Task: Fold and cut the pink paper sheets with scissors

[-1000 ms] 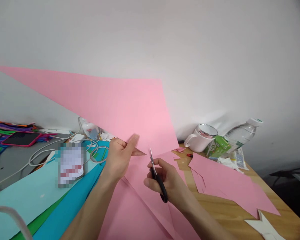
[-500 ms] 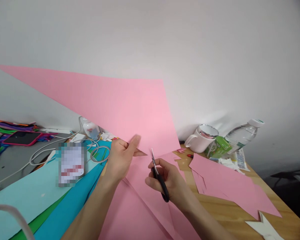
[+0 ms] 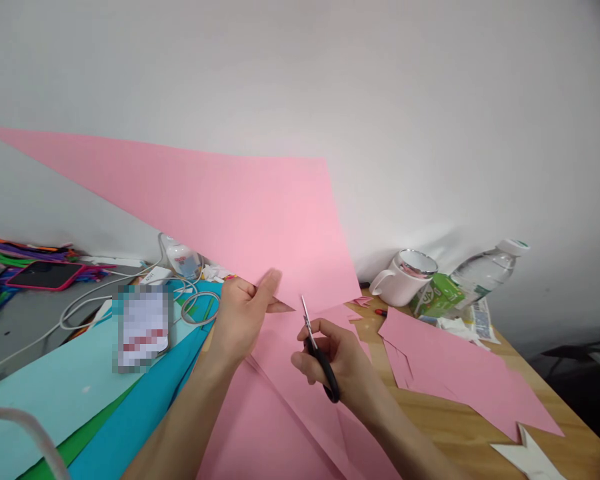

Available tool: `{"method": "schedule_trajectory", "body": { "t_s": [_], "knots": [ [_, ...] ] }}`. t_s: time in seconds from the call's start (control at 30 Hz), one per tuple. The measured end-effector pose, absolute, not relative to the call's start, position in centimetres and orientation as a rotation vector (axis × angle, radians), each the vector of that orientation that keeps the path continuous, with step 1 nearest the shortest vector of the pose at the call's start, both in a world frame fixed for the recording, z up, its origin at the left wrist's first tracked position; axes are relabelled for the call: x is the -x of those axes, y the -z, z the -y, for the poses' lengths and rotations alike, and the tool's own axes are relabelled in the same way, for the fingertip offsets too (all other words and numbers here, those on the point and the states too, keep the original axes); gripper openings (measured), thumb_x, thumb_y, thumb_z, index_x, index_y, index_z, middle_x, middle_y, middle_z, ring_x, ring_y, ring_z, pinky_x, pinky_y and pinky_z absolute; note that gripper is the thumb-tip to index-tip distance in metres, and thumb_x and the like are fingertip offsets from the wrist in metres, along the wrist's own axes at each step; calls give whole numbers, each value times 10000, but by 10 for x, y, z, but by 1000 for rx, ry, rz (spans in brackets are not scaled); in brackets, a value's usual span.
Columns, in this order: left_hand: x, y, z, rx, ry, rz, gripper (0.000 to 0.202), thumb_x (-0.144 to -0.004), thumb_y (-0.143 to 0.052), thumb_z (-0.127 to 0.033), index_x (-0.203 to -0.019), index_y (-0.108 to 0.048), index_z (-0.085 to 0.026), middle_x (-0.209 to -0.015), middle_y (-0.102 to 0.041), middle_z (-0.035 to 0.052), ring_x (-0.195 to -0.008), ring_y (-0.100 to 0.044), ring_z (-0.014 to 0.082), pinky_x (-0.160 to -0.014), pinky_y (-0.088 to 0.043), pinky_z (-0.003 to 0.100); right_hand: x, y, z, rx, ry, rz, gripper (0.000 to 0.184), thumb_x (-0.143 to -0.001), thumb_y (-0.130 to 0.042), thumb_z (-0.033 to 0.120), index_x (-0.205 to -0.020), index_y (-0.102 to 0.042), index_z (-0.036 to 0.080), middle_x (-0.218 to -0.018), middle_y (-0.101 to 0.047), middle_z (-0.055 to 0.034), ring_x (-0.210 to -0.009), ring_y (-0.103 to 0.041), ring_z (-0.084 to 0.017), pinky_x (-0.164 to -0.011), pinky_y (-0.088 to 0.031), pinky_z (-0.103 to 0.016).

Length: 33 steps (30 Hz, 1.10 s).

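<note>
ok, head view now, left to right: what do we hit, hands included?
Pink-edged phone → pixelated phone → small white bottle → left hand pinching pink sheet → right hand holding scissors → mug → clear bottle.

Partly lost around the scissors [image 3: 326, 370]
Left of the scissors, the phone [image 3: 143, 330] is too pixelated to read; the raised pink sheet [image 3: 260, 213] covers some fingertips of the left hand [image 3: 237, 320] and part of the white bottle [image 3: 180, 258]; the light-blue paper [image 3: 45, 387] runs off the edge. Right of the scissors, the green carton [image 3: 437, 295] hides the water bottle's [image 3: 485, 272] lower end, and the white cutout [image 3: 525, 453] is cropped below.
</note>
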<state>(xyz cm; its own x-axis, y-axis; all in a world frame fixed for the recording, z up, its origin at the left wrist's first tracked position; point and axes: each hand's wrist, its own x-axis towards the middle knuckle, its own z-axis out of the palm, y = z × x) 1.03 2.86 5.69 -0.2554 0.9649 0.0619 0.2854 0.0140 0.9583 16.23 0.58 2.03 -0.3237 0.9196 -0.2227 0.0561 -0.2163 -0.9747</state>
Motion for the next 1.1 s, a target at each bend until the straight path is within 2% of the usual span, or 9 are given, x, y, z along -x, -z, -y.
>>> {"method": "schedule_trajectory", "body": {
  "t_s": [0.17,0.43,0.63,0.8,1.1],
  "knots": [
    [-11,-60,-28,-1309,-1272,-1629,624,-767,-542,-564,-330,-317,-178,-460,-647,87,-344,-461,91,-338,-223,209,-164,-16,-6,1150,-1671,1338,320,-619,-755,253,-825,-513,219,-518,-525,87,-483,-406,-85,-484,-335,-219],
    [-16,-55,-26,-1356,-1248,-1615,569,-776,-552,-536,-381,-588,-128,-507,-676,103,-344,-427,80,-350,-242,205,-168,-14,-9,1064,-1702,1333,421,-581,-803,222,-873,-499,223,-635,-578,67,-567,-477,-94,-521,-375,-215],
    [-18,-59,-23,-1361,-1208,-1654,572,-799,-526,-532,-429,-658,-117,-543,-690,112,-380,-513,101,-368,-279,199,-167,-18,-9,1066,-1697,1306,408,-560,-814,225,-835,-513,206,-579,-542,84,-526,-429,-75,-496,-355,-197],
    [-17,-57,-25,-1346,-1235,-1637,568,-795,-537,-530,-399,-633,-136,-534,-687,101,-415,-563,118,-386,-328,186,-167,-15,-10,1089,-1663,1323,386,-577,-803,218,-836,-517,206,-575,-540,86,-518,-427,-72,-488,-344,-194],
    [-18,-57,-25,-1333,-1248,-1612,535,-795,-540,-533,-471,-693,-136,-553,-694,101,-433,-579,121,-396,-349,181,-166,-12,-9,1088,-1649,1323,311,-633,-761,229,-820,-514,209,-554,-521,90,-498,-392,-64,-481,-305,-196]
  ]
}}
